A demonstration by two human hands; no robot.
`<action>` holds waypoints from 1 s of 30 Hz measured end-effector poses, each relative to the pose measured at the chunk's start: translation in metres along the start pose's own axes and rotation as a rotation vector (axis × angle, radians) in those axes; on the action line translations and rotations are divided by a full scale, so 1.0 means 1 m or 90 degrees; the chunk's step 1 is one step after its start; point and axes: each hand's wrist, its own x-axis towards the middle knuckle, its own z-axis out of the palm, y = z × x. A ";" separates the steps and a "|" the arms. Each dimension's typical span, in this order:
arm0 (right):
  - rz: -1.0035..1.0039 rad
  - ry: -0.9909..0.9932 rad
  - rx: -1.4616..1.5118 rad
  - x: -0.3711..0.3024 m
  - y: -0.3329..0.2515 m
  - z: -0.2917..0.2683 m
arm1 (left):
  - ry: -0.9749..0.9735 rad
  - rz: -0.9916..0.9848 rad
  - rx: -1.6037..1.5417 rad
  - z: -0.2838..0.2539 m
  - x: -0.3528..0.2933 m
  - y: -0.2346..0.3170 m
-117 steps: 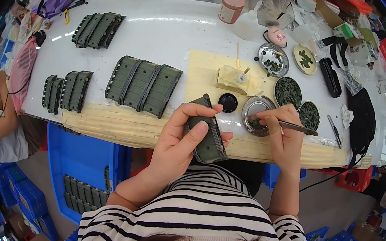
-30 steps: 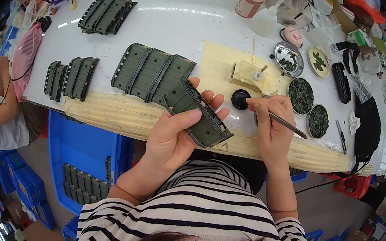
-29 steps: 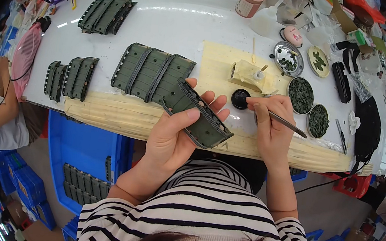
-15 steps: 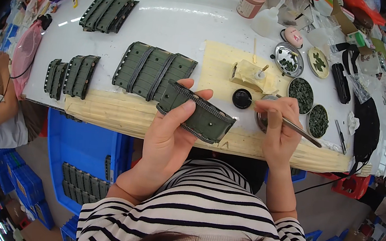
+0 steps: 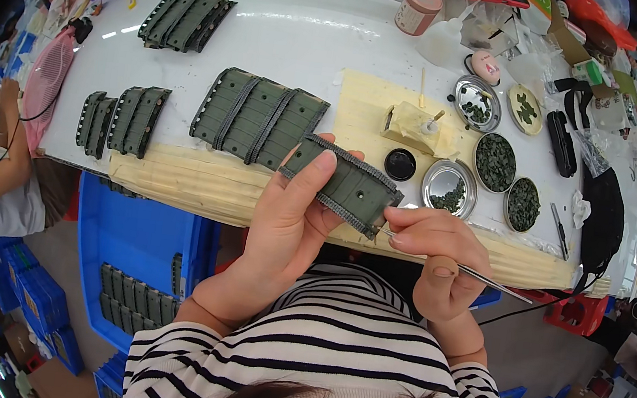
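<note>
Left hand [image 5: 293, 208] grips a green panel [image 5: 342, 188] with dark ribbed trim along both long edges, thumb on its face, other fingers behind it; panel sits tilted over the front edge of the white table [image 5: 290, 44], its left end overlapping, from this view, the big ribbed panel [image 5: 253, 118] lying behind; right hand [image 5: 439, 254] is closed around a slim metal tool [image 5: 493, 282], tip at the panel's lower right end; can't tell if the tip touches; shiny round dish [image 5: 436, 183] with small green bits [image 5: 449, 201] sits just beyond the right hand; small black dish [image 5: 388, 164] is just left of it, near the panel; two heaps of dark green chips, larger [image 5: 495, 162] and smaller [image 5: 523, 204], are to the right in their own containers; block wrapped in yellow [image 5: 411, 128] stands on a yellow sheet [image 5: 355, 92] behind the black dish; two smaller ribbed panels [image 5: 137, 121] lie side by side at left, another ribbed panel [image 5: 187, 21] farther back; blue bin [image 5: 121, 218] below the table edge at left holds more green panels [image 5: 135, 297].
</note>
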 end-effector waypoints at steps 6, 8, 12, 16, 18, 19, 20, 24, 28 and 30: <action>-0.010 -0.011 -0.006 0.000 0.001 -0.002 | 0.009 -0.006 -0.004 0.001 0.001 -0.003; -0.007 -0.008 -0.007 0.000 0.000 -0.001 | 0.011 -0.006 -0.006 0.001 0.001 -0.002; -0.011 -0.004 -0.006 0.000 0.001 -0.001 | 0.022 -0.007 -0.009 0.002 0.000 -0.002; -0.003 -0.005 -0.013 0.000 -0.001 0.000 | 0.020 -0.004 -0.012 0.001 0.000 -0.003; -0.006 -0.011 -0.012 0.001 -0.001 -0.001 | 0.019 -0.006 -0.014 0.002 0.000 -0.003; -0.011 -0.013 -0.017 0.001 -0.001 -0.002 | 0.017 -0.002 -0.003 0.001 -0.001 -0.003; -0.015 -0.015 -0.022 0.001 -0.001 -0.002 | 0.015 0.002 0.009 0.000 -0.001 -0.004; -0.040 -0.025 -0.037 0.001 0.001 -0.001 | 0.031 0.018 0.019 -0.001 -0.001 -0.006; -0.053 -0.023 -0.072 0.000 -0.002 0.000 | 0.013 0.007 -0.018 0.000 0.000 -0.005; -0.059 -0.035 -0.092 0.001 -0.005 0.000 | 0.013 0.002 -0.016 0.000 -0.001 -0.005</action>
